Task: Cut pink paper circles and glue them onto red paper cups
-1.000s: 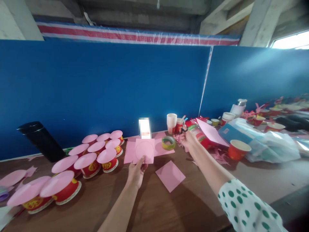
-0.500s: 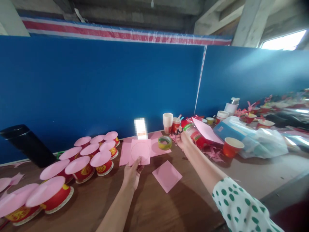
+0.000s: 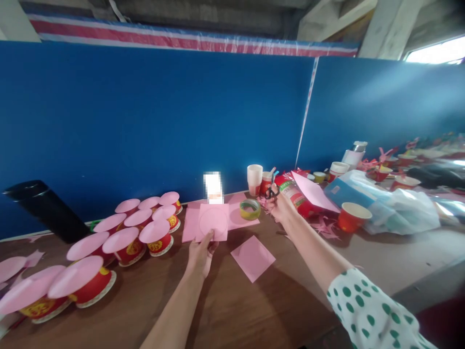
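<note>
Pinched between the thumb and fingers of my left hand (image 3: 201, 254) is a square of pink paper (image 3: 214, 224) with a circle drawn on it. It is held up in front of larger pink sheets (image 3: 191, 225) lying on the table. Stretched forward to the right, my right hand (image 3: 279, 206) is closed on black-handled scissors (image 3: 271, 192); their blades are hard to make out. The scissors are beside a red paper cup (image 3: 267, 183) with thin items standing in it. A loose pink square (image 3: 253, 258) lies between my forearms. Left of it, a roll of tape (image 3: 250, 209) rests on the sheets.
Several upside-down red cups topped with pink discs (image 3: 156, 231) stand at left, near a black tumbler (image 3: 45, 211). On the right are a red package (image 3: 290, 191), an orange cup (image 3: 353, 217), a plastic bag (image 3: 403, 203) and pink scraps (image 3: 325, 227). A blue partition (image 3: 156, 116) runs behind.
The view has tipped slightly downward, so everything sits a little higher in it. My right hand has turned a little, and the scissors' black handles show more clearly. My left hand still holds the pink square.
</note>
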Demonstrator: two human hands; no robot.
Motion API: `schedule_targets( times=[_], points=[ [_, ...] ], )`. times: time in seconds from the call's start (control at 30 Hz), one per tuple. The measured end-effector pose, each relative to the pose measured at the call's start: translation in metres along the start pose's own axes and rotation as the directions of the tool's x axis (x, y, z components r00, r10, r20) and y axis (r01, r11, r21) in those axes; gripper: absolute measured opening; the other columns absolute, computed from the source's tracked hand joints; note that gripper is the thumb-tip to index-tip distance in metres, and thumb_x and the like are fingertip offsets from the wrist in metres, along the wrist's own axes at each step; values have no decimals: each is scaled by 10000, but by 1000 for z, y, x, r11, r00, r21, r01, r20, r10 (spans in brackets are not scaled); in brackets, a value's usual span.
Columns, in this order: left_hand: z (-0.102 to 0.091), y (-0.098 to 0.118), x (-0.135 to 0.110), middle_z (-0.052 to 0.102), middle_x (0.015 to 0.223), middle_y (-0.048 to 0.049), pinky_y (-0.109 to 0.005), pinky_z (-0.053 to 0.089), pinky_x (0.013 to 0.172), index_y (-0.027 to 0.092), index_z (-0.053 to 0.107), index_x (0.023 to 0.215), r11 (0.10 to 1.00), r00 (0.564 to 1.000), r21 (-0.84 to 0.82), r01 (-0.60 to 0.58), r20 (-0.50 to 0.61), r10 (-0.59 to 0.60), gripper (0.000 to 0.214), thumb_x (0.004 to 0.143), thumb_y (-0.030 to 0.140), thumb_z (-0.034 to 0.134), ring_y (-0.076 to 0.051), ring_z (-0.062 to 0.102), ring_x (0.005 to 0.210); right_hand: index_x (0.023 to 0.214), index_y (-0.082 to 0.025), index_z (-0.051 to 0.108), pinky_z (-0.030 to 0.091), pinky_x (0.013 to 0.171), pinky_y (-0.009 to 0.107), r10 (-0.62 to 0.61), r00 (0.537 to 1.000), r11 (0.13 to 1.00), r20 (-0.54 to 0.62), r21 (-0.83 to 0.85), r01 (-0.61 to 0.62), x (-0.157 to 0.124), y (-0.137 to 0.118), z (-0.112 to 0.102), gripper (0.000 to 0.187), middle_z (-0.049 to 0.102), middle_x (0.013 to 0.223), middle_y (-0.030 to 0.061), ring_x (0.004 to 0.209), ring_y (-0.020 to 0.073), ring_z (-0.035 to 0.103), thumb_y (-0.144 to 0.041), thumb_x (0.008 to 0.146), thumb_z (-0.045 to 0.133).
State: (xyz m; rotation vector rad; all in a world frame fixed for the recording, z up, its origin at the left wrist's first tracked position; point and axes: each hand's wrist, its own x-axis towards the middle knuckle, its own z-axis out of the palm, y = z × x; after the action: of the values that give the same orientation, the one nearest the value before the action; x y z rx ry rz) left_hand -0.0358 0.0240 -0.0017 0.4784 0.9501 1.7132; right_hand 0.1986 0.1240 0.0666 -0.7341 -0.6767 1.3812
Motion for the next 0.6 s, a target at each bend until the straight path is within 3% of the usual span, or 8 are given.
schedule_targets(
  times=[0.17, 0.3, 0.43, 0.6],
  points=[
    [-1, -1, 0, 658, 731, 0, -183, 531, 535, 135, 590, 783, 1000, 1000, -12, 16, -10, -17, 273, 573, 103, 762, -89, 622, 606, 761, -179, 583, 255, 308, 110, -20, 996, 990, 83, -134, 31, -26, 10, 8, 254, 569, 596, -42, 388, 15, 393, -369, 660, 720],
    [0, -1, 2, 654, 716, 10, -187, 534, 528, 138, 588, 788, 999, 999, -16, 32, -28, -33, 268, 581, 104, 756, -87, 619, 585, 822, -165, 622, 221, 322, 137, -15, 990, 962, 143, -269, 53, -51, 36, 21, 302, 579, 580, -31, 378, 26, 376, -362, 622, 733],
    [0, 1, 2, 644, 669, 11, -183, 528, 506, 131, 574, 753, 999, 998, -2, 43, -36, -43, 251, 580, 99, 753, -91, 612, 557, 815, -151, 641, 318, 410, 173, -65, 978, 925, 197, -355, 133, -70, 67, 26, 316, 559, 567, -32, 473, 73, 457, -321, 572, 750],
    [0, 0, 1, 634, 638, 11, -177, 518, 488, 126, 563, 742, 998, 996, 22, 51, -73, -50, 244, 589, 103, 751, -86, 599, 522, 889, -151, 638, 377, 500, 204, -180, 941, 746, 287, -583, 321, -82, 83, 17, 263, 562, 608, -22, 540, 106, 487, -281, 663, 670]
  ],
)
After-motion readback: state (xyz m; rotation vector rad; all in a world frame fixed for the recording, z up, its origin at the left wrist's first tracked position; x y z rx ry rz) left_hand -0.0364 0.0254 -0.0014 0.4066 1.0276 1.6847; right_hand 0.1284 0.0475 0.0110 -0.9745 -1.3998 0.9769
